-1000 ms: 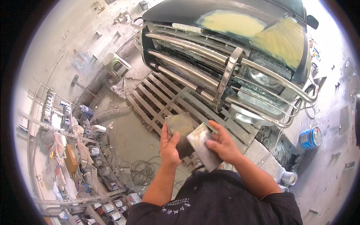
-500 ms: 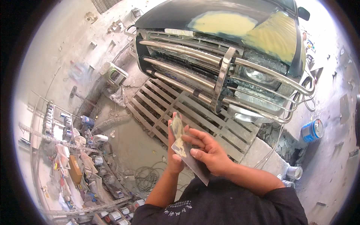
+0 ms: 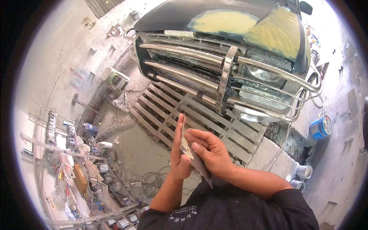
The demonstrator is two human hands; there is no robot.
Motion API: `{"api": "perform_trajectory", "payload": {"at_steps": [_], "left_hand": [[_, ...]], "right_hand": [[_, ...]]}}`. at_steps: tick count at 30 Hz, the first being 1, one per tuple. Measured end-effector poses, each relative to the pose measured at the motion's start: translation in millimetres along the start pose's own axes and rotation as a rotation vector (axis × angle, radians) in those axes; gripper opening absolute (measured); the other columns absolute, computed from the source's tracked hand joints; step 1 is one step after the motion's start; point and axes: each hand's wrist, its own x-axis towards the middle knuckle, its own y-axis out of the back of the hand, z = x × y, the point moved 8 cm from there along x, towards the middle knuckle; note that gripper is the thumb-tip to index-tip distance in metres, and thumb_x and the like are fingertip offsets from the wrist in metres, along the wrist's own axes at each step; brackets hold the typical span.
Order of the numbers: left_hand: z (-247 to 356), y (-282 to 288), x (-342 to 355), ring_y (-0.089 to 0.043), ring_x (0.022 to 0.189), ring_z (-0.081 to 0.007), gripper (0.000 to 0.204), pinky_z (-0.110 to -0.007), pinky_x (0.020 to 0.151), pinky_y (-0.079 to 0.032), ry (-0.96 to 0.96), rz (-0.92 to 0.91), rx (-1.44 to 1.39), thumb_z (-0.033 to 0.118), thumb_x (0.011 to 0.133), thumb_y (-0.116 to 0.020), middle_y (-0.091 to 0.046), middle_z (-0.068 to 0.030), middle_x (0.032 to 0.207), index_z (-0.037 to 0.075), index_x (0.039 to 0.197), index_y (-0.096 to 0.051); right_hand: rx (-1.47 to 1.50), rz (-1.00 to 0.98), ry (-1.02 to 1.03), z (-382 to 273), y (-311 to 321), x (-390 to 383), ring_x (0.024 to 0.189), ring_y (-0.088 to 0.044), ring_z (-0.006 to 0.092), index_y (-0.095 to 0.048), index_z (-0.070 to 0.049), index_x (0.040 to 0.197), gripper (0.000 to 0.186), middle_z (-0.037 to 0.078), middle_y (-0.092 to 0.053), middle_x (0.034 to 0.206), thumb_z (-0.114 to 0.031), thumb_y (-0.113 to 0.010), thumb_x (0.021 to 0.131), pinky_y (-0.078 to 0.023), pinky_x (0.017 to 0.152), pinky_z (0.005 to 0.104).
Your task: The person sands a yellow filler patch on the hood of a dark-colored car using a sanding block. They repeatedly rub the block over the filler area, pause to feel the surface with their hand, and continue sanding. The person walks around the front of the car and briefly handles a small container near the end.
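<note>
My left hand (image 3: 179, 157) supports a thin grey plate smeared with yellow putty (image 3: 185, 145), its thumb near the lower edge and its fingers straight behind it. My right hand (image 3: 211, 152) grips a flat grey spreader (image 3: 202, 167), thumb on its face and fingers curled. The spreader slants down toward my shirt and its upper end meets the putty plate. Where one piece ends and the other begins is partly hidden. Ahead stands a dark vehicle, with broad yellow filler patches (image 3: 224, 21) on its hood (image 3: 165, 19).
A chrome bull bar (image 3: 180, 69) fronts the vehicle, above a slatted wooden pallet (image 3: 161, 111). At right stand a blue can (image 3: 320, 127) and metal cans (image 3: 304, 171). Cluttered shelving (image 3: 63, 147) fills the left, and a coiled hose (image 3: 152, 183) lies on the floor. A green-and-white jug (image 3: 117, 80) stands at upper left.
The plates have turned more edge-on, so less of the putty face shows. My right hand has moved slightly left, nearer my left hand. The view has shifted a little.
</note>
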Motion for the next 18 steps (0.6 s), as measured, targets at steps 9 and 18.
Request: {"api": "perform_trajectory", "payload": {"at_steps": [9,18], "left_hand": [[-2,4,-2,-0.034,0.132,-0.0242,0.103,-0.039,0.108,-0.030,0.063,0.002,-0.040,0.072,0.076,-0.054,-0.012,-0.0197,0.153,0.005,0.146,-0.020],[6,-4,-1,-0.029,0.135,-0.0290,0.091,-0.042,0.110,-0.027,0.015,0.078,-0.038,0.063,0.085,-0.051,-0.011,-0.0215,0.153,0.004,0.145,-0.018]], "right_hand": [[0.013,0.017,0.008,1,-6,-2,0.118,-0.053,0.0177,-0.045,0.002,0.128,0.035,0.013,-0.055,0.126,0.000,-0.050,0.094,-0.044,0.099,0.0294],[-0.132,0.086,0.278,-18,7,11,0.106,-0.057,0.0128,-0.053,-0.001,0.121,0.026,0.011,-0.061,0.118,-0.006,-0.050,0.096,-0.046,0.091,0.0263]]}}
